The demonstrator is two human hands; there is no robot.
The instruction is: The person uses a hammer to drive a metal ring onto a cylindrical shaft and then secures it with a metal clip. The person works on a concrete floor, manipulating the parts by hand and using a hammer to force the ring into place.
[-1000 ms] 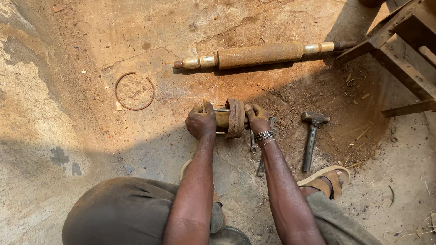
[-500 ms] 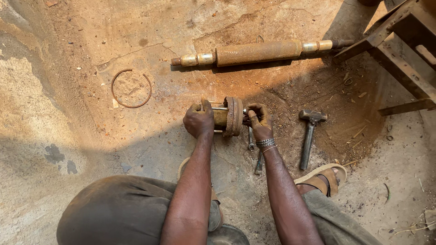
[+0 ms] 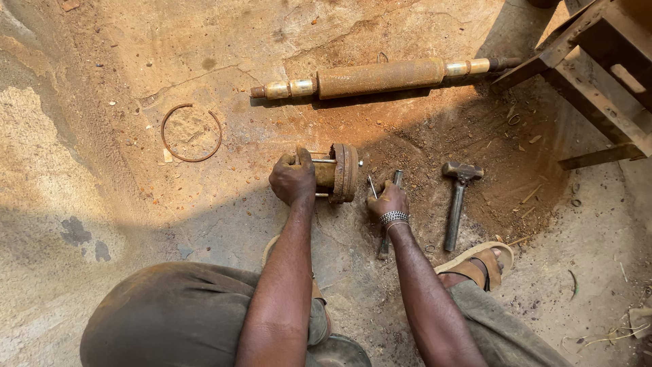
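Rusty flanged hub [image 3: 334, 173] lies on the dirt floor [image 3: 102, 170], axis left-right, left hand [image 3: 293, 178] clamped round its near end; right hand [image 3: 387, 201], just right, fingers closed on a thin rod [image 3: 372, 186].

Left hand [image 3: 292, 178] grips rusty flanged part [image 3: 337, 173]; right hand [image 3: 387, 201] on tools [image 3: 388, 211].

We have a single view, taken from a camera worn on the person's head and looking steeply down over both forearms onto the dirt floor [image 3: 136, 285]. It sits close above the left hand [image 3: 293, 178] and right hand [image 3: 387, 201], which fall near the frame's centre. The person's knees fill the lower edge; a rusty shaft [image 3: 380, 77] lies toward the top. No second view overlaps it.
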